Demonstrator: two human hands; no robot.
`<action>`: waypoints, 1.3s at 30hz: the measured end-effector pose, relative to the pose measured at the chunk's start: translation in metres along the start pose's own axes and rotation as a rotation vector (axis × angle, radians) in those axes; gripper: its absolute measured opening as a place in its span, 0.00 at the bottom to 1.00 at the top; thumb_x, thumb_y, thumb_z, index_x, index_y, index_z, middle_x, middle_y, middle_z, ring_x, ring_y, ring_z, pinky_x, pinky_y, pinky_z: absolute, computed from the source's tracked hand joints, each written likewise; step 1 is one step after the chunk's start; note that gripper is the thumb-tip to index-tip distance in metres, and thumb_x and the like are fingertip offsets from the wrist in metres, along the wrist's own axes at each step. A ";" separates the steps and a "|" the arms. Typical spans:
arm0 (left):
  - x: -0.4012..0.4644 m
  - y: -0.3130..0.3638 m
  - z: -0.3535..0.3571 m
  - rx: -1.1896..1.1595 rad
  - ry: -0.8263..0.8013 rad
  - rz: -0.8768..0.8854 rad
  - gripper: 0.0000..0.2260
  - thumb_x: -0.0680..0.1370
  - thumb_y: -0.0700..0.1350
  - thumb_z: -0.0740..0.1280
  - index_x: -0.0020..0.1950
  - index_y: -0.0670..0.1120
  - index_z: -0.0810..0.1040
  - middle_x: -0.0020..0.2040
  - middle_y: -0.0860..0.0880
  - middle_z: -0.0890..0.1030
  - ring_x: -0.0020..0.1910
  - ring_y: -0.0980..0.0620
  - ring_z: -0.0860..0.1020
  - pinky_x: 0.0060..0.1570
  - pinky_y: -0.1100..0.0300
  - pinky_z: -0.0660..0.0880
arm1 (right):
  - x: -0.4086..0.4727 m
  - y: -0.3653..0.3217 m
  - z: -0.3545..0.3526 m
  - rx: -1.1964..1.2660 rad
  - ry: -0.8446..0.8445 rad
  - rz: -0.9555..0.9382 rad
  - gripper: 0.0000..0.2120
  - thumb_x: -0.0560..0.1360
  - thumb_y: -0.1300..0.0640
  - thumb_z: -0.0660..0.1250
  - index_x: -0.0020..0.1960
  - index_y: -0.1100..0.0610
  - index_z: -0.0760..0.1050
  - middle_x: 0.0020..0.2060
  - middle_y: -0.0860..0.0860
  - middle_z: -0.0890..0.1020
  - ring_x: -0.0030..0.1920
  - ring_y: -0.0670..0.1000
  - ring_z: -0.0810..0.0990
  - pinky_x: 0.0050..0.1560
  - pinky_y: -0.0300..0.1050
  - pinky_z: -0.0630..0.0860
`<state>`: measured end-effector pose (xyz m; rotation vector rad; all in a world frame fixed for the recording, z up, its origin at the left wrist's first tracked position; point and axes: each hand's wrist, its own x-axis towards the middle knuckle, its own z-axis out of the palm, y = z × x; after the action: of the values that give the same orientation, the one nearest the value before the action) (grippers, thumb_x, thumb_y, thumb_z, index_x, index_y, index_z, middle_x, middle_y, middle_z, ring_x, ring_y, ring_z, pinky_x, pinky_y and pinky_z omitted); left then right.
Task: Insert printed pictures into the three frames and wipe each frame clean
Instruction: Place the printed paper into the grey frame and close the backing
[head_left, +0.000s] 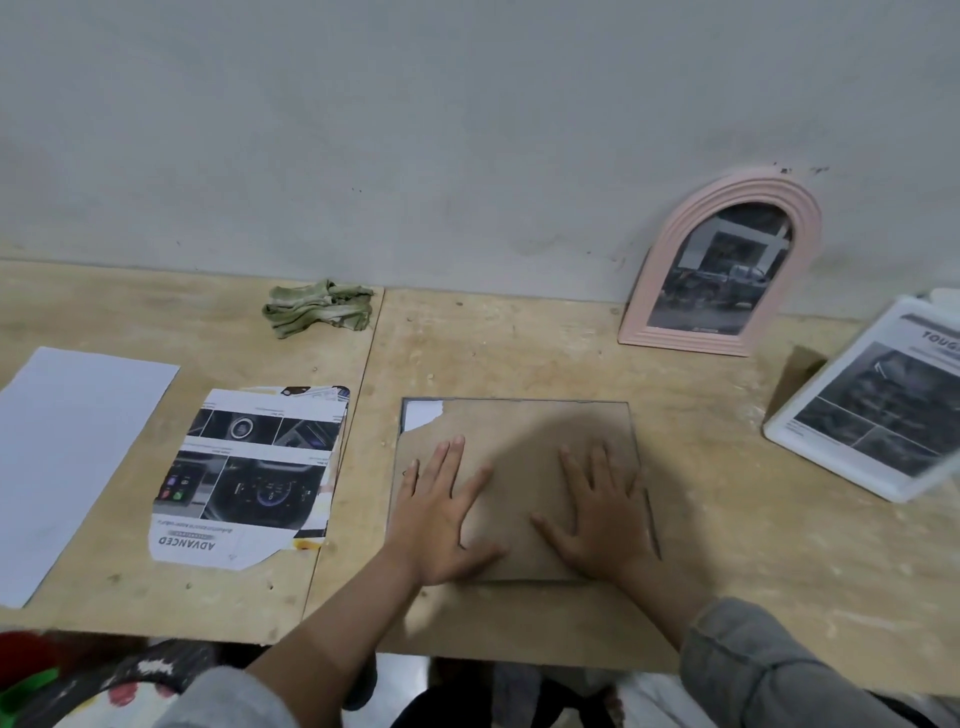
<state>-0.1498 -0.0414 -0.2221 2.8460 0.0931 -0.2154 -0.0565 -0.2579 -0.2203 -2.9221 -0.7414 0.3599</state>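
Both hands lie flat with fingers spread on a brown backing board (519, 431), the left hand (441, 514) near its left edge and the right hand (597, 514) near its right edge. The board sits inside a thin dark frame (635, 441) lying face down on the wooden table (753, 545); a torn corner at the board's upper left shows a bit of white paper (421, 414).

Left of the frame lies a cut-out printed picture (249, 478) of car dashboards, its heading "ADVANCED" reading upside down. Further left lies a blank white sheet (67, 447). A crumpled greenish cloth (319, 307) rests by the wall.

To the right, a pink arched frame (675, 291) leans on the wall holding a dark photo. At the right edge, a white frame (784, 441) stands tilted, its print headed "TOUG", the rest cut off.
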 end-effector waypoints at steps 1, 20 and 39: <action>0.000 0.002 -0.001 -0.005 -0.007 -0.015 0.45 0.64 0.77 0.55 0.77 0.59 0.51 0.78 0.47 0.38 0.76 0.49 0.35 0.72 0.44 0.39 | 0.001 0.000 0.001 -0.005 -0.004 0.039 0.45 0.68 0.26 0.52 0.76 0.52 0.56 0.73 0.62 0.61 0.75 0.61 0.54 0.66 0.73 0.52; -0.015 0.011 -0.006 -0.166 0.255 -0.275 0.34 0.71 0.65 0.61 0.65 0.40 0.73 0.70 0.33 0.67 0.70 0.35 0.66 0.62 0.44 0.70 | -0.016 0.001 0.002 0.125 0.210 0.229 0.33 0.69 0.36 0.56 0.60 0.62 0.73 0.63 0.68 0.71 0.63 0.67 0.71 0.59 0.61 0.70; -0.018 0.005 -0.118 -1.728 0.329 -0.403 0.31 0.68 0.27 0.67 0.66 0.52 0.69 0.47 0.45 0.85 0.42 0.48 0.83 0.41 0.53 0.80 | 0.035 0.000 -0.081 0.794 0.286 0.776 0.29 0.70 0.42 0.66 0.66 0.54 0.67 0.63 0.59 0.71 0.63 0.63 0.66 0.64 0.54 0.66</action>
<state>-0.1507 -0.0134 -0.1056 1.0879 0.5757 0.2010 -0.0061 -0.2450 -0.1492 -2.2646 0.5066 0.2035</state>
